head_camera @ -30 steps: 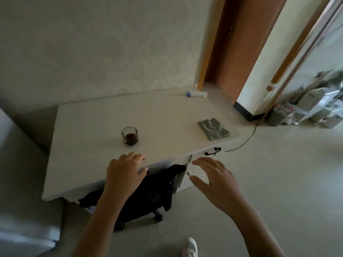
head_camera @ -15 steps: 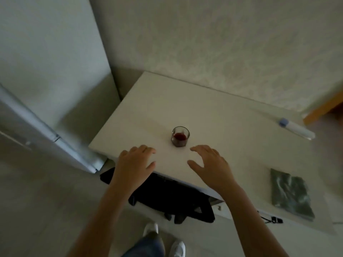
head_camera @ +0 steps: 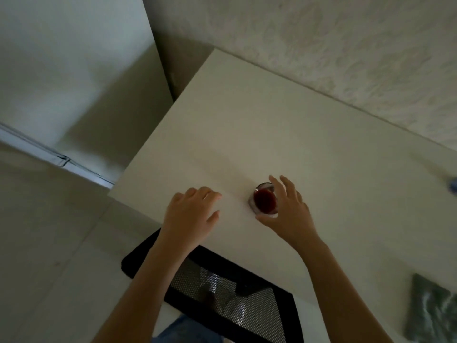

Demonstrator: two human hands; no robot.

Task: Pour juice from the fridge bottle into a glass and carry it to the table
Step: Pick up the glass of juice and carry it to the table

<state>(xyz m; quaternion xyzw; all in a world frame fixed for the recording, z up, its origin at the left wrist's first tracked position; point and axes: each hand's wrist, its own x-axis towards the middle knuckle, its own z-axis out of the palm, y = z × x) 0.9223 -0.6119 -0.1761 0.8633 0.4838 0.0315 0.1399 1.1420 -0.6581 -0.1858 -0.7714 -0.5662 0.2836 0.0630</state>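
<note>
A small clear glass (head_camera: pixel 265 201) holding dark red juice stands on the white table (head_camera: pixel 247 129), close to the near edge. My right hand (head_camera: pixel 293 215) curves around the glass's right side with fingers spread; the thumb lies at its near base and the index finger reaches past its rim. I cannot tell whether the grip is closed. My left hand (head_camera: pixel 191 216) rests flat on the table edge to the left of the glass, holding nothing. No bottle is in view.
A white fridge (head_camera: pixel 61 70) stands left of the table. A black mesh chair (head_camera: pixel 222 283) is tucked under the near edge below my arms. A green cloth (head_camera: pixel 432 315) lies at the table's right. A blurred blue-capped object (head_camera: pixel 453 185) sits at the right border.
The view has swung left and closer over the table. My right hand has moved forward from short of the glass to wrap around its right side. The left hand stays on the edge.
</note>
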